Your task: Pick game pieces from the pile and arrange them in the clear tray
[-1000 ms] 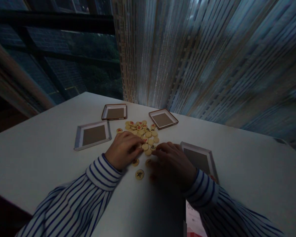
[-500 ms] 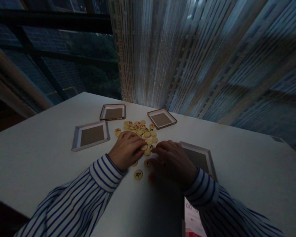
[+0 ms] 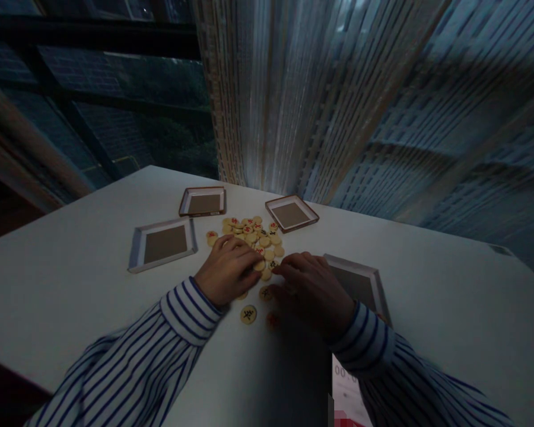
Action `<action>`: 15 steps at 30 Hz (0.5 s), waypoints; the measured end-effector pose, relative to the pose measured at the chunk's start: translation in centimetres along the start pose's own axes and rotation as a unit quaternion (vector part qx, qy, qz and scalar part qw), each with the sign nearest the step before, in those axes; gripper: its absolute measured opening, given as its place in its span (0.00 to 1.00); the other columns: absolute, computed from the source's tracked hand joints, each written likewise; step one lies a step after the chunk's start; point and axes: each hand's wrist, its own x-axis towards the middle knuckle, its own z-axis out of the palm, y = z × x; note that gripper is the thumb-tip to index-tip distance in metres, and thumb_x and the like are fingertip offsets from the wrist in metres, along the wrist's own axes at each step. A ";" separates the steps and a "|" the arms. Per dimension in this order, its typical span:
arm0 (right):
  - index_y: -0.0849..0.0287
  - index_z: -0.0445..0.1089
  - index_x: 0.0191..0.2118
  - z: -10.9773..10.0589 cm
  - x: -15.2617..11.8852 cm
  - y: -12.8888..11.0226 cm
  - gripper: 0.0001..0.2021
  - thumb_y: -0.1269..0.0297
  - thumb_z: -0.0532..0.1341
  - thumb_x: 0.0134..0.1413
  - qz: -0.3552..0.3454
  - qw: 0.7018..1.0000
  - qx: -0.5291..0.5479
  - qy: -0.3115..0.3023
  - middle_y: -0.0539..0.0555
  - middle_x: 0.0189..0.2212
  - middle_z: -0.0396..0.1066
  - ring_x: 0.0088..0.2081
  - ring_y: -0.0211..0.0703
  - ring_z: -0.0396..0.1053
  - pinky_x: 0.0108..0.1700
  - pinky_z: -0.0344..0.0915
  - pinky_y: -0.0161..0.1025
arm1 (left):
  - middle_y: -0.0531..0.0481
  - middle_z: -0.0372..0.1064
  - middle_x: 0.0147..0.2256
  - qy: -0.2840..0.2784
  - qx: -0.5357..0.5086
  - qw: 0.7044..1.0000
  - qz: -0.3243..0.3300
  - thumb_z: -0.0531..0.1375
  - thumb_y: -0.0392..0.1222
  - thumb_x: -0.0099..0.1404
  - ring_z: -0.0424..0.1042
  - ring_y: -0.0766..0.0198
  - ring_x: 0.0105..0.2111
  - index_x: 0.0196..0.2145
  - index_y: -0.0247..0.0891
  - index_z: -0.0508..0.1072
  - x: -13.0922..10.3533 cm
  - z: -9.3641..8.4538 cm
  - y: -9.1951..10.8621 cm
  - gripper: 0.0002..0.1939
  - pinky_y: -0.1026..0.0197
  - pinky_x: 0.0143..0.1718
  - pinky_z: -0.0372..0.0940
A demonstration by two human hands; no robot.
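Note:
Round wooden Chinese chess pieces (image 3: pixel 264 242), marked in red or black, lie heaped in the middle of the white table. My left hand (image 3: pixel 228 270) rests over the near left side of the heap, its fingers stretched across the pieces. On the right, my right hand (image 3: pixel 314 290) has its fingertips at a black-marked piece (image 3: pixel 273 265), with the thumb apart and lower. Closer to me lie a black-marked piece (image 3: pixel 248 314), another beside the right thumb (image 3: pixel 265 293), and a red-marked one (image 3: pixel 273 321) in shadow. Some pieces are hidden under my left hand.
Shallow box halves stand around the heap: a white-rimmed one (image 3: pixel 193 242) at left, brown-edged ones at back left (image 3: pixel 225 203) and back right (image 3: pixel 314 222), and another (image 3: pixel 376 279) behind my right hand. A phone (image 3: pixel 345 385) lies under my right sleeve. Curtains hang behind the table.
Both hands hold nearly the same place over the pieces. The red-marked piece beneath my right hand shows a little more clearly. The view has shifted very slightly.

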 end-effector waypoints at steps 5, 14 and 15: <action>0.56 0.68 0.42 -0.1 0.0 0.0 0.13 0.56 0.58 0.53 0.000 1.000 -0.003 -0.004 0.55 0.40 0.68 0.42 0.46 0.62 0.41 0.54 0.43 | 0.47 0.73 0.36 0.006 -0.004 1.000 0.003 0.57 0.40 0.58 0.64 0.55 0.41 0.38 0.38 0.72 0.0 -0.1 0.1 0.10 0.46 0.49 0.51; 0.56 0.68 0.42 -0.1 0.0 0.1 0.13 0.57 0.57 0.54 -0.001 1.000 0.003 0.016 0.55 0.39 0.68 0.41 0.45 0.63 0.41 0.54 0.42 | 0.47 0.72 0.34 0.094 -0.118 0.988 -0.044 0.59 0.42 0.57 0.65 0.57 0.40 0.39 0.37 0.73 -0.1 -0.7 0.0 0.12 0.51 0.45 0.58; 0.56 0.69 0.42 -0.1 0.0 0.1 0.12 0.57 0.57 0.54 0.000 1.000 0.005 0.024 0.55 0.39 0.68 0.41 0.44 0.63 0.40 0.54 0.42 | 0.46 0.72 0.34 0.113 -0.144 0.982 -0.056 0.59 0.42 0.56 0.65 0.57 0.40 0.38 0.37 0.73 -0.1 -0.8 0.1 0.12 0.52 0.45 0.59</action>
